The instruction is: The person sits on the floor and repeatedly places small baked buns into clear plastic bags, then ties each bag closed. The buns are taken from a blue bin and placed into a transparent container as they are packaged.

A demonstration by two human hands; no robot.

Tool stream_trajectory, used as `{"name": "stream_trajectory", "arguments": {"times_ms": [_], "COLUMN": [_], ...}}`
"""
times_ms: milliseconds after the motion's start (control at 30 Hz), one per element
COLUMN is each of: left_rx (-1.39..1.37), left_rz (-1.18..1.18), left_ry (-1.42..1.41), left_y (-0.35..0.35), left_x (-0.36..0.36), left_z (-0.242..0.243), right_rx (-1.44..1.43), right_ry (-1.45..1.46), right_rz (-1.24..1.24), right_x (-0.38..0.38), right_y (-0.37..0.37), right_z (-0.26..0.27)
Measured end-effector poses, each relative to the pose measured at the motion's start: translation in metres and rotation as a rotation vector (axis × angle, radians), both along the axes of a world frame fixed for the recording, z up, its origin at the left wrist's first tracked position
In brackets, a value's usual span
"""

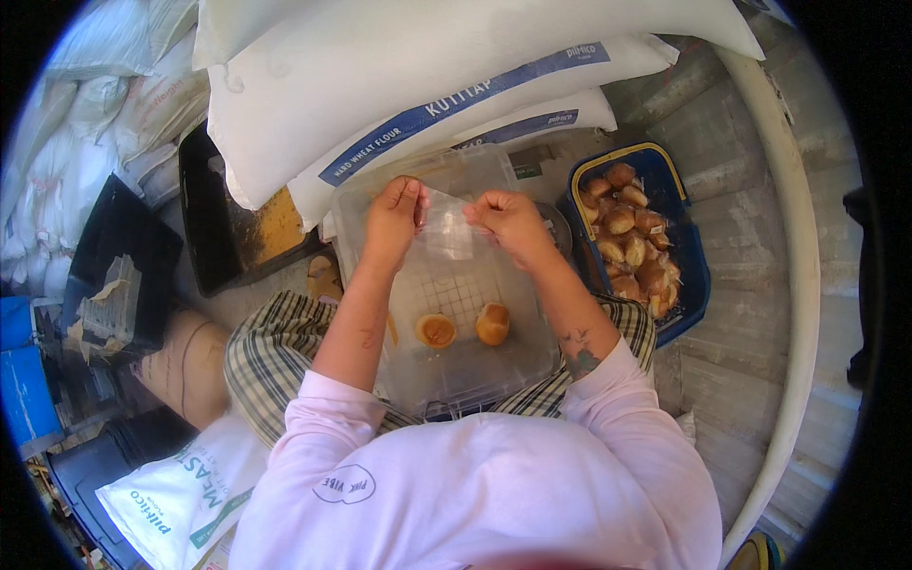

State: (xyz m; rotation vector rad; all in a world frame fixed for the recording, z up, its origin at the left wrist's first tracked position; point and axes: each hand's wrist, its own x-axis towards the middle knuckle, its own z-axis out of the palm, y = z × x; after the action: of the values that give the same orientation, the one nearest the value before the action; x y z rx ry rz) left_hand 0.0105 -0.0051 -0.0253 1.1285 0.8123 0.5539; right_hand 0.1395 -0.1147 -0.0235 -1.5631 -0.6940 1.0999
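Observation:
Between my two hands a small clear plastic bag [450, 231] is stretched above a translucent plastic bin lid [456, 377]. My left hand [395, 221] pinches the bag's left edge, and my right hand [507, 224] pinches its right edge between thumb and fingers. Two bread rolls lie on the lid below the hands: a round, flat-lying one [435, 330] on the left and a taller one [492, 323] on the right. To the right stands a blue basket with a yellow rim [695, 285], holding several bagged bread rolls [620, 219].
Large white flour sacks [306, 92] are stacked beyond the lid. A black tray [214, 249] and a black crate [153, 239] stand to the left. An emptied-looking flour sack [178, 491] lies at lower left. A pale curved pipe [801, 249] runs along the right.

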Motion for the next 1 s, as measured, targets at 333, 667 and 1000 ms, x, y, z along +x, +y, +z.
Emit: {"name": "stream_trajectory", "arguments": {"times_ms": [333, 667, 1000], "left_rx": [0.214, 0.093, 0.058], "left_rz": [-0.272, -0.171, 0.22], "left_ry": [0.122, 0.06, -0.213], "left_y": [0.007, 0.001, -0.047], "left_x": [-0.001, 0.002, 0.026], "left_z": [0.003, 0.001, 0.01], "right_rx": [-0.109, -0.134, 0.314], "right_ry": [-0.392, -0.252, 0.024], "right_rz": [0.094, -0.069, -0.425], "right_x": [0.0, -0.003, -0.041], "right_y": [0.007, 0.008, 0.029], "right_z": [0.012, 0.019, 0.008]}}
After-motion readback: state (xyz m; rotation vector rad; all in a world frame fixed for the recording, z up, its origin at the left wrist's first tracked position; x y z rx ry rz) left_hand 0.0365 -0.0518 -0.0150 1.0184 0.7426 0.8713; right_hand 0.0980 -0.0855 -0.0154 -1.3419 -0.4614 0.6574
